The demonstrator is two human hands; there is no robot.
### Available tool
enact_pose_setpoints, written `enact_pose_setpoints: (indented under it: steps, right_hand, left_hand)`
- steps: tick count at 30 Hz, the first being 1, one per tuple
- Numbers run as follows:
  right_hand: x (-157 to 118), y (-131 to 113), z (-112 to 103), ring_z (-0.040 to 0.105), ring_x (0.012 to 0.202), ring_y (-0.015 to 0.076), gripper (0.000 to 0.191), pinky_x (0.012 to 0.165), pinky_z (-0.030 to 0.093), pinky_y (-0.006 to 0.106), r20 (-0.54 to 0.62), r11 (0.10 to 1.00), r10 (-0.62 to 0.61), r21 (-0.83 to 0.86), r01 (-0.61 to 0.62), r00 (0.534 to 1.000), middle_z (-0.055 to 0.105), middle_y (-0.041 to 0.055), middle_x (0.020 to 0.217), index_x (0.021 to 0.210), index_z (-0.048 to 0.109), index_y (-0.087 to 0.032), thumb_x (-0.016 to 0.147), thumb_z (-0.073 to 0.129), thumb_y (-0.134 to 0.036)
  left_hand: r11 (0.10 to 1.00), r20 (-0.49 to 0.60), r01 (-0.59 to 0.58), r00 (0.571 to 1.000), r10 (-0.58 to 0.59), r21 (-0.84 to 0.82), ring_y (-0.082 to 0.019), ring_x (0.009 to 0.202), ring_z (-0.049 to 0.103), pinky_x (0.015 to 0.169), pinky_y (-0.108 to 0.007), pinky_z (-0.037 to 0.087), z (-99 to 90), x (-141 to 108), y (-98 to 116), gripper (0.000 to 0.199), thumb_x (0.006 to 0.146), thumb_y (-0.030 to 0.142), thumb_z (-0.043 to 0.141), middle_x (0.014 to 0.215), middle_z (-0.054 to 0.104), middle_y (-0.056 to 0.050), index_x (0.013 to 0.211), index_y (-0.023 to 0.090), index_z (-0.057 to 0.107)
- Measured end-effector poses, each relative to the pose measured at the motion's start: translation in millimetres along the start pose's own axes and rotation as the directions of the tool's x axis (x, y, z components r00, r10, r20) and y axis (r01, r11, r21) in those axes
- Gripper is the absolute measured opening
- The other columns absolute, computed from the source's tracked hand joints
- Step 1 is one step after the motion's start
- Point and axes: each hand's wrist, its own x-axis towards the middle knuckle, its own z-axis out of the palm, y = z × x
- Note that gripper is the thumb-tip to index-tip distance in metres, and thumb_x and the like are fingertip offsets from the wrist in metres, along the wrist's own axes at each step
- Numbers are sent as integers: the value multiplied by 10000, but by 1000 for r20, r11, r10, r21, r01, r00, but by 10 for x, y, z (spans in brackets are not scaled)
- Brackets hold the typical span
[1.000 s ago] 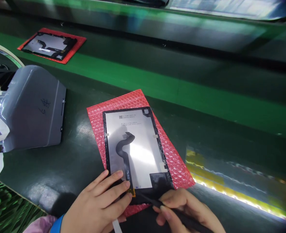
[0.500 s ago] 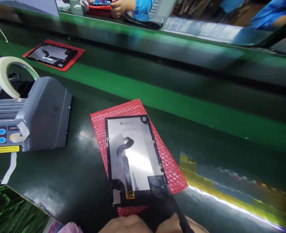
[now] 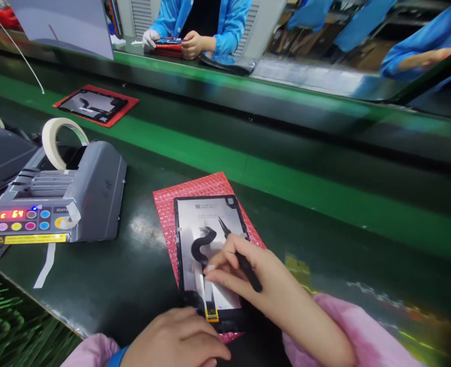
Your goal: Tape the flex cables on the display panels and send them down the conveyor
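A tablet display panel (image 3: 189,219) lies back side up on a red bubble-wrap sheet (image 3: 164,211). Its dark S-shaped flex cable (image 3: 197,250) runs down to a gold connector end (image 3: 211,314). Over the panel, my right hand (image 3: 269,278) is closed around black tweezers (image 3: 250,274), whose tips point up and away. The thumb and forefinger of that hand meet beside the cable; whether they pinch it I cannot tell. My left hand (image 3: 175,336) lies at the panel's near edge, fingers extended to the right and partly overlapping the corner.
A grey tape dispenser (image 3: 99,193) with a tape roll (image 3: 51,145) stands at left, a tape strip (image 3: 45,265) hanging from it. Another panel (image 3: 91,104) on red wrap lies farther back. Across the bench, a person in blue (image 3: 235,25) holds a device.
My right hand has come up from the near edge over the panel, with the tweezers now plainly visible. My left hand shows more fully. The camera view has shifted.
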Motion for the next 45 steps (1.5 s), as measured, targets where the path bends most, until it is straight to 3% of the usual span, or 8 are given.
enact_pose_setpoints:
  steps: [4, 13, 20, 29, 32, 36, 41, 45]
  right_hand:
    - [211, 171, 106, 670, 729, 195, 336, 664, 449, 310, -31, 996, 8, -84, -10, 999, 720, -3, 784, 712, 328, -253, 845, 629, -324]
    - [376, 290, 156, 665, 737, 200, 348, 674, 415, 313, -90, 971, 24, -236, -45, 996, 727, -35, 824, 732, 338, -249, 871, 657, -256]
    - [398, 306, 181, 661, 732, 181, 350, 677, 411, 301, -124, 971, 21, -235, -50, 992, 709, -54, 828, 748, 362, -246, 858, 694, -232]
    - [477, 287, 250, 673, 684, 204, 253, 622, 437, 309, -386, 893, -134, -447, -58, 913, 685, -1, 918, 882, 401, -261, 912, 611, -398]
    - [273, 338, 85, 695, 700, 194, 225, 622, 468, 301, -403, 885, -294, -456, 88, 867, 708, 42, 980, 860, 380, -265, 952, 536, -399]
    - [-180, 621, -329, 709, 772, 200, 186, 636, 496, 306, -441, 836, -381, -540, 99, 813, 716, 97, 1061, 882, 392, -274, 971, 515, -381]
    - [-733, 1156, -928, 705, 936, 291, 274, 738, 521, 409, -640, 794, -344, -589, -151, 687, 709, 154, 1112, 907, 408, -270, 940, 517, -519]
    - [-930, 1432, -1153, 663, 1044, 420, 480, 779, 488, 558, -721, 606, -327, -656, -450, 612, 643, 209, 1286, 908, 495, -247, 909, 385, -715]
  left_hand:
    - [947, -16, -13, 1000, 20, 322, -156, 856, 641, 717, -284, 502, -215, 78, -2, 237, 1001, 145, 420, 985, 734, -18, 1088, 195, 635]
    - [804, -8, -18, 1000, 28, 595, -216, 1039, 618, 797, -344, 473, -396, 136, -155, 309, 1026, 145, 359, 1228, 699, -44, 1128, 165, 650]
    - [759, 16, -25, 1000, 19, 650, -239, 1062, 600, 816, -353, 471, -369, 156, -224, 295, 994, 151, 412, 1276, 680, -43, 1194, 160, 629]
    - [804, -37, -104, 987, 154, 585, -188, 986, 609, 879, -327, 477, -328, 146, -79, 281, 1008, 170, 395, 1020, 730, -53, 1106, 166, 658]
    - [791, -73, -187, 957, 280, 582, -202, 1144, 578, 1035, -363, 428, -180, 165, -49, 193, 959, 212, 560, 1144, 692, 2, 1098, 278, 675]
    - [765, 196, -347, 938, 287, 542, -339, 1424, 350, 1131, -605, 318, -81, 309, -182, 422, 885, 409, 662, 1511, 453, 35, 1298, 418, 577]
    - [757, 240, -309, 949, 206, 575, -421, 1467, 239, 1104, -745, 202, -57, 876, -478, 535, 908, 392, 604, 1581, 360, -43, 1427, 362, 478]
    - [812, -2, -144, 984, 176, 566, -441, 1489, 150, 1107, -762, 118, -12, 1708, -746, 491, 928, 291, 599, 1585, 346, -95, 1409, 309, 502]
